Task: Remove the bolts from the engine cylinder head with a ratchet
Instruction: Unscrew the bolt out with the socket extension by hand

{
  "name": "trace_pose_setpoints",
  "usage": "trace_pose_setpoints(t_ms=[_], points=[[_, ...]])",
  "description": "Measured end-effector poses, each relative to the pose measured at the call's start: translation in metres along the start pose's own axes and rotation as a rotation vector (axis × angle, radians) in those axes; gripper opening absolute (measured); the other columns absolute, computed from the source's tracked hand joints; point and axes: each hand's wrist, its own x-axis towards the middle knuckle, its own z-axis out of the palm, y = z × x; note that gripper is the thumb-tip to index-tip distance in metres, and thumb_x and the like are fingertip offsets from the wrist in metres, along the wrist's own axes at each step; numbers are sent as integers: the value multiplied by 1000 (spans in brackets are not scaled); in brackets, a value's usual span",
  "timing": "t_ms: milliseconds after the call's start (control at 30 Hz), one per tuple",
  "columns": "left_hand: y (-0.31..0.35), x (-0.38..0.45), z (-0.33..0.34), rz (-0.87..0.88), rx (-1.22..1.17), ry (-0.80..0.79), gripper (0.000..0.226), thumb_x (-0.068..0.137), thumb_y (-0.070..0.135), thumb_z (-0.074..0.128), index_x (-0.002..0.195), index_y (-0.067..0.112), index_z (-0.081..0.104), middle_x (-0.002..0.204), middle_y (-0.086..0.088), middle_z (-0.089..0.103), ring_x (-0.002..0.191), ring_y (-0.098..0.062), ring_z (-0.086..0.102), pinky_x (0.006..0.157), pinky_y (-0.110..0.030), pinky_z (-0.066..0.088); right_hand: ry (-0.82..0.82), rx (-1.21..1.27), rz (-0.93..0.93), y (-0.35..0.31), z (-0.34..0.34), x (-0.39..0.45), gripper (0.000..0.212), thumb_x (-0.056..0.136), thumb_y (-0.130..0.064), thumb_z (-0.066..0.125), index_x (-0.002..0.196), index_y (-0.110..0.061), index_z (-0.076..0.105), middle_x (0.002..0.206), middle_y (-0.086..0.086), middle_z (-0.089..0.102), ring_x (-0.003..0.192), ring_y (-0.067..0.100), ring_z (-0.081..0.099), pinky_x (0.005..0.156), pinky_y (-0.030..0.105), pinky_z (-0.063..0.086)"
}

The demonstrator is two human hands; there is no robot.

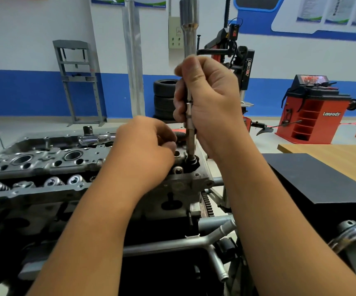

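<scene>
The right hand point(207, 105) was wrapped around a long extension bar point(188, 60), held upright, its lower end sitting in a hole at the right end of the cylinder head point(70, 167). The left hand point(145, 146) rested on the head just beside it, fingers curled down; couldn't tell if they pinched anything. The ratchet point(97, 138) lay loose on the head's far edge. Behind stood stacked tires point(164, 97) and an orange wheel balancer point(316, 110).

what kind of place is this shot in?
Likely an auto repair or training workshop: a stripped cylinder head on a stand, stacked tyres, and an orange wheel balancer by the wall.
</scene>
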Motion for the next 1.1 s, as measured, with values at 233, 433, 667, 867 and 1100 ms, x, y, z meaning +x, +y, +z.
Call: trace_pose_setpoints(t_ms=[233,433,667,867,1100], points=[[2,-2,11,23,96,-114,19,84,24,83,99,35,77,80,16,71,80,-4,66,78,-29,56,34,207,-89,-13,-8,10,27,111,-20,44,100,1,57,68,8,53,50,18,48,48,28,40],[8,-3,12,22,151,-176,17,86,31,83,78,42,73,78,17,67,83,-6,64,87,-36,58,138,171,-46,-19,-11,12,29,111,-23,47,99,1,58,66,6,55,49,18,48,47,29,42],[19,3,19,75,380,-172,13,87,32,82,84,33,69,89,4,71,84,-20,68,83,-44,61,297,187,112,-16,-10,9,28,110,-26,51,96,-3,55,61,5,50,47,16,44,44,27,40],[19,11,25,80,349,-159,10,85,15,77,85,25,73,81,14,60,78,-8,60,62,-25,50,383,144,137,-12,-18,12,30,110,-28,52,90,-5,57,57,2,52,47,16,46,45,29,43],[9,15,19,83,77,-186,18,90,11,76,97,27,74,80,25,56,78,-1,58,64,-16,42,481,282,188,-13,-28,17,30,110,-30,52,92,-7,57,58,0,52,48,14,45,47,26,43]])
